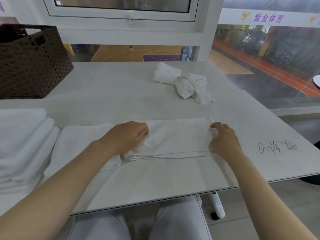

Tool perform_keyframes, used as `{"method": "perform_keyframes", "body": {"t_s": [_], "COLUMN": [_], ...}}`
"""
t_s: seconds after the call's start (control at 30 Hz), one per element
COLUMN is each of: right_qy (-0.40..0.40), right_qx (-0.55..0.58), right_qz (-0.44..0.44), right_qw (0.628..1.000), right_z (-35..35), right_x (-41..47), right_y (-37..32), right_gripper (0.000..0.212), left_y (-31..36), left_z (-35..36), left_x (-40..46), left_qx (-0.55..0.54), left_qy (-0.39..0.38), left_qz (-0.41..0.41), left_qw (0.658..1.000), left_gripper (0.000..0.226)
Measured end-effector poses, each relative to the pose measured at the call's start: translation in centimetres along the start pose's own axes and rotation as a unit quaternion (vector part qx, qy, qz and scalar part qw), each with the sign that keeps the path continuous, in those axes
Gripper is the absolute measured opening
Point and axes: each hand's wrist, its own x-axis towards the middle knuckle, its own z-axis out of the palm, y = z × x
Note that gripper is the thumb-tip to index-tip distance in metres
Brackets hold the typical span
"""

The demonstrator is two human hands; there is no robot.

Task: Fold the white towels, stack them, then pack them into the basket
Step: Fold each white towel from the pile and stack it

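Brown woven basket, contents unseen

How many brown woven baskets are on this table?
1. The single brown woven basket stands at the far left corner of the pale table, behind the stack of folded white towels. Its left side is cut off by the picture's edge; others could sit outside the view.

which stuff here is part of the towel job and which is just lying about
Job:
- towel being folded, left hand gripping one end, right hand pinching the other
- crumpled towels at the far side
- stack of folded towels on the left
- basket

Lying about:
- scribble on the table
- window handle
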Motion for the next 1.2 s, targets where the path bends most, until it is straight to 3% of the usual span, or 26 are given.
{"method": "perform_keyframes", "body": {"t_s": [0.03, 0.1, 0.17, 0.2, 0.27, 0.33, 0.47, 0.73, 0.83, 0.93, 1.0, 1.1, 1.2], "right_qy": [0.014, 0.02, -0.028, -0.059, -0.114, -0.137, -0.142, -0.124, -0.084, 0.04, 0.084, 0.018, -0.075], "right_qx": [-0.015, 0.018, 0.044, 0.033, -0.025, -0.084, -0.141, -0.165, -0.091, 0.071, 0.089, 0.017, -0.053], "right_qz": [-0.024, -0.091, -0.166, -0.198, -0.235, -0.237, -0.183, -0.064, -0.031, 0.008, 0.028, 0.097, 0.114], "right_qw": [0.999, 0.995, 0.985, 0.978, 0.965, 0.958, 0.963, 0.976, 0.992, 0.997, 0.992, 0.995, 0.989], "right_z": [-0.1, 0.2, 1.6, 2.6, 4.8, 6.3, 6.2, 2.7, 2.4, 2.1, 1.5, 0.1, -1.4], "right_x": [0.5, 1.1, 1.1, 0.9, 0.5, 0.5, 1.8, 4.1, 4.4, 4.5, 4.5, 4.7, 5.7], "right_y": [-0.8, -3.4, -6.3, -7.4, -8.8, -8.6, -6.4, 0.7, 1.9, 2.1, 2.2, 2.0, 1.3], "right_gripper": [0.053, 0.046, 0.039, 0.038, 0.047, 0.055, 0.064, 0.066, 0.061, 0.056, 0.048, 0.032, 0.037], "left_y": [0.4, 0.9, 1.5, 1.8, 2.0, 1.8, 1.1, 0.4, 0.8, 1.0, 1.1, 1.4, 1.8], "left_z": [0.7, 2.9, 4.6, 5.3, 6.2, 6.4, 6.1, 6.2, 6.1, 5.9, 5.8, 5.8, 6.1], "left_x": [0.9, 2.3, 2.9, 3.0, 2.9, 2.8, 2.4, 1.7, 1.7, 1.6, 1.5, 1.3, 1.1], "left_qx": [-0.036, -0.05, -0.021, -0.009, -0.005, 0.003, 0.005, -0.02, -0.015, -0.008, -0.004, -0.008, -0.024], "left_qy": [-0.007, -0.002, -0.017, -0.029, -0.035, -0.048, -0.079, -0.043, -0.044, -0.064, -0.062, -0.052, -0.046], "left_qz": [-0.012, 0.006, -0.011, -0.031, -0.053, -0.057, -0.073, -0.164, -0.184, -0.178, -0.182, -0.193, -0.203], "left_qw": [0.999, 0.999, 1.0, 0.999, 0.998, 0.997, 0.994, 0.985, 0.982, 0.982, 0.981, 0.98, 0.978], "left_gripper": [0.032, 0.051, 0.068, 0.066, 0.064, 0.078, 0.083, 0.076, 0.075, 0.076, 0.076, 0.076, 0.076]}}
